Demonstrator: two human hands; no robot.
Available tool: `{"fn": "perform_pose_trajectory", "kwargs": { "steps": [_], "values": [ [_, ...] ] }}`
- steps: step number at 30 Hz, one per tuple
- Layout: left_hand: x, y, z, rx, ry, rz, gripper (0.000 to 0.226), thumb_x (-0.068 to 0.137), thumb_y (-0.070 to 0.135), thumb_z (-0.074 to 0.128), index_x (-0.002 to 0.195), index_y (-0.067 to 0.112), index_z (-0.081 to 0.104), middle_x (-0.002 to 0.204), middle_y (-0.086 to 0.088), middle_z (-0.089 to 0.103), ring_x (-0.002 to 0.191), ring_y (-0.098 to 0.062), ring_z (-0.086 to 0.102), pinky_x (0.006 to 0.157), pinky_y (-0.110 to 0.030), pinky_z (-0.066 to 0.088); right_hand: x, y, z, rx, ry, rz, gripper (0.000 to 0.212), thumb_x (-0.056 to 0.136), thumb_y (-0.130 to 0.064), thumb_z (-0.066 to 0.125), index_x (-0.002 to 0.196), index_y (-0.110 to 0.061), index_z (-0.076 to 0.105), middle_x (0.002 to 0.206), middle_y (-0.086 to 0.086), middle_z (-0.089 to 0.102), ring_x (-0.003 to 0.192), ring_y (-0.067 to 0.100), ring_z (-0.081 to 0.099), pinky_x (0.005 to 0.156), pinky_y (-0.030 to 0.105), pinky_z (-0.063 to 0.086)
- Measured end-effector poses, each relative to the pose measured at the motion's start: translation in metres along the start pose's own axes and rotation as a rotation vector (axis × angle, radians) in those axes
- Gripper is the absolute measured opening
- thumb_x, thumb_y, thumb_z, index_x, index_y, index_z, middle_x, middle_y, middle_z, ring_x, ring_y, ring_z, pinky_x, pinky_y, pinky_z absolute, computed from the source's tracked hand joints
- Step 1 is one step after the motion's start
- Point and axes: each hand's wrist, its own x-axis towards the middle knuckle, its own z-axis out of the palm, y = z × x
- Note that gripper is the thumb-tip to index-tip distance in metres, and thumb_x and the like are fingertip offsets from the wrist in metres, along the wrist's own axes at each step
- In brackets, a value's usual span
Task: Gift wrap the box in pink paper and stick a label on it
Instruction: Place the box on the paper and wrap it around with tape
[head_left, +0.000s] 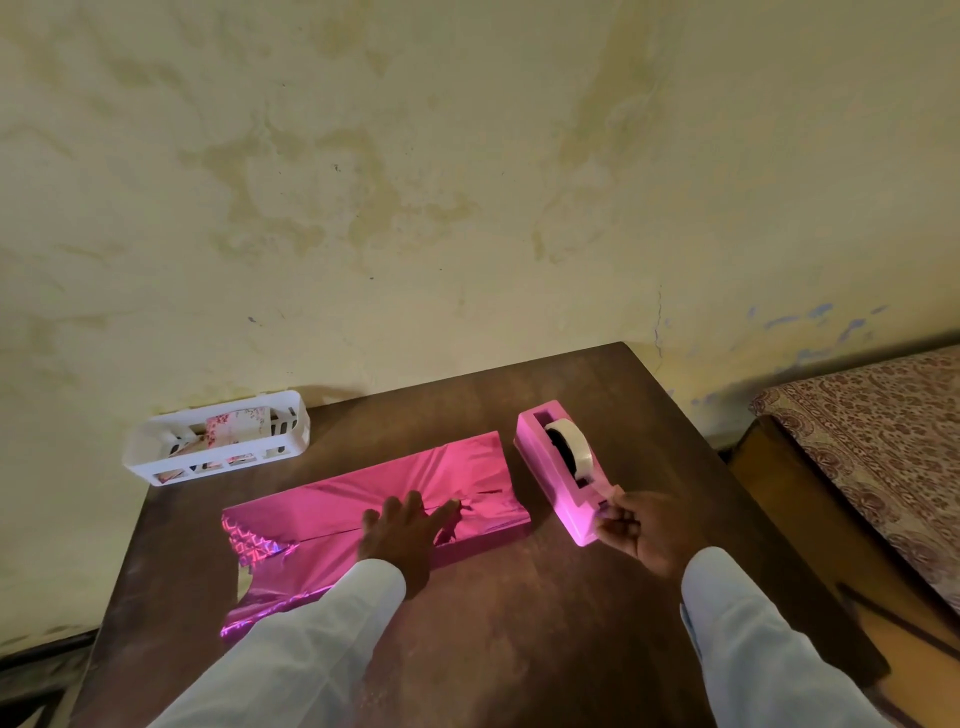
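Pinching the free end of the tape, the fingers (612, 512) of the right hand (641, 525) are closed together at the cutter end of the pink tape dispenser (563, 506), whose white tape roll (574, 447) sits upright in its slot. The fingers (415, 501) of the left hand (402, 530) lie straight and spread, pressing flat on the pink paper (332, 499) where its folded edges meet in a seam. The box itself is hidden; judging by the long raised shape, it lies under that paper at the middle of the tabletop (519, 623), just beside the dispenser.

The step in hand looks like taping the long seam: one hand pins the overlap while the other draws off a strip. The next move calls for pulling out enough tape, tearing it against the cutter, and carrying it across to the seam without the left hand lifting, or the shiny paper may spring open. The left end of the paper is unfolded and spreads loose toward the near edge, so the ends remain to be done.

A white basket (156, 462) stands at the far left corner holding patterned pieces, perhaps the labels; I cannot tell. A bed (883, 441) is at the right.
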Motion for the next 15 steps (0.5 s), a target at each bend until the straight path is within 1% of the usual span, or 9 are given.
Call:
{"fn": "perform_pose_trajectory", "kwargs": {
  "steps": [3, 8, 12, 15],
  "values": [
    [0.001, 0.0, 0.001, 0.005, 0.001, -0.002, 0.085, 0.091, 0.022, 0.061, 0.152, 0.047, 0.007, 0.146, -0.008, 0.031, 0.127, -0.032, 0.036, 0.104, -0.05, 0.036, 0.003, 0.008, -0.007, -0.075, 0.014, -0.043, 0.016, 0.095, -0.009, 0.063, 0.093, 0.007, 0.064, 0.097, 0.025, 0.07, 0.093, 0.038, 0.069, 0.078, 0.044, 0.06],
    [0.0, 0.001, 0.003, 0.003, 0.015, -0.003, 0.087, 0.09, 0.019, 0.061, 0.152, 0.047, 0.006, 0.143, -0.008, 0.033, 0.125, -0.033, 0.037, 0.103, -0.051, 0.036, 0.008, 0.011, -0.016, -0.17, -0.032, -0.118, 0.016, 0.095, -0.013, 0.064, 0.096, 0.003, 0.065, 0.098, 0.023, 0.07, 0.09, 0.036, 0.07, 0.081, 0.042, 0.06],
    [0.0, 0.002, 0.004, -0.006, 0.033, -0.017, 0.095, 0.091, 0.019, 0.061, 0.154, 0.042, -0.006, 0.145, -0.008, 0.034, 0.125, -0.032, 0.04, 0.103, -0.049, 0.038, 0.007, 0.013, -0.017, -0.191, -0.05, -0.143, 0.018, 0.095, -0.015, 0.064, 0.098, 0.002, 0.065, 0.095, 0.022, 0.07, 0.089, 0.035, 0.07, 0.079, 0.04, 0.06],
    [0.0, 0.001, 0.003, -0.025, 0.038, -0.023, 0.097, 0.091, 0.019, 0.062, 0.155, 0.04, -0.008, 0.146, -0.006, 0.035, 0.126, -0.031, 0.04, 0.103, -0.049, 0.038, 0.008, 0.015, -0.017, -0.155, -0.069, -0.133, 0.018, 0.097, -0.013, 0.061, 0.099, 0.004, 0.064, 0.095, 0.022, 0.069, 0.091, 0.035, 0.069, 0.082, 0.042, 0.06]
  ]
}}
